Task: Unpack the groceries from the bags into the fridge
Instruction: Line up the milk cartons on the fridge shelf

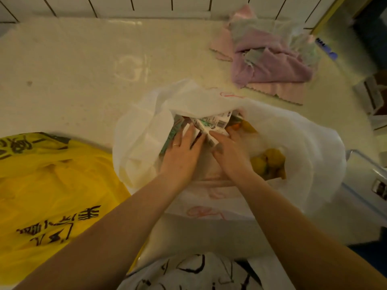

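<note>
A white plastic bag (pixel 293 143) lies open on the pale counter (pixel 73 80), and both my hands are inside its mouth. My left hand (pixel 182 151), a ring on one finger, lies with straight fingers on white and green cartons (pixel 211 123). My right hand (pixel 230 153) reaches in beside it, its fingers over the same cartons; whether they curl around one is hidden. Yellow-orange fruit (pixel 268 162) shows through the bag at the right. A yellow bag (pixel 52 185) with black printing lies at the left.
A heap of pink and lilac cloths (pixel 270 59) lies at the back right of the counter. White wall tiles (pixel 125 5) run along the back. A clear container (pixel 368 181) stands at the right edge. A third white bag with black print (pixel 188 273) sits at the front.
</note>
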Available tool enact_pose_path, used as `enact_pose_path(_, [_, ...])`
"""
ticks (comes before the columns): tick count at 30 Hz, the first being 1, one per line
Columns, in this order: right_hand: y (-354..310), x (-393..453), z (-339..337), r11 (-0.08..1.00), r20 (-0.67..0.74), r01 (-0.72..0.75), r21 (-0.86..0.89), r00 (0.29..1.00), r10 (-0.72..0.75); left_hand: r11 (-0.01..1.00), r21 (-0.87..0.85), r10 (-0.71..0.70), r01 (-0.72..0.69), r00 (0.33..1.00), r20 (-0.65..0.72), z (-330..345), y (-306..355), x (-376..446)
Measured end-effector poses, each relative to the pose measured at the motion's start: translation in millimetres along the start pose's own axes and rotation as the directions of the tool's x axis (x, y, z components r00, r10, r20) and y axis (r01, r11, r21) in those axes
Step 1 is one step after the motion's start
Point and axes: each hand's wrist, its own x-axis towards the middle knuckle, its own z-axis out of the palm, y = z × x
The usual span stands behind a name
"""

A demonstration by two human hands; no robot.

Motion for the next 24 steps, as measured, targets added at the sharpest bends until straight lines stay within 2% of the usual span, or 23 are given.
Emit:
enact_pose_path(4, [0, 15, 8, 0.998, -0.02, -0.004, 0.063, 1.0, 0.005, 1.0, -0.025, 0.004, -0.003, 0.999, 0.041, -1, -7, 5])
enact_pose_path(11, [-2, 12, 8, 1.0, -0.045, -0.018, 0.009, 0.999, 0.018, 0.999, -0.03, 0.028, -0.028, 1.0, -0.007, 0, -7, 0])
enact_pose_path(17, [8, -16, 6, 0.998, -0.002, -0.059, -0.034, 0.998, 0.058, 0.993, -0.049, 0.108, -0.105, 0.992, 0.066, 2, 4, -29])
enact_pose_path(24, [19, -34, 4, 0.993, 0.007, -0.075, -0.096, 0.997, 0.076, 0.99, -0.088, 0.112, -0.111, 0.994, 0.003, 10, 8, -38])
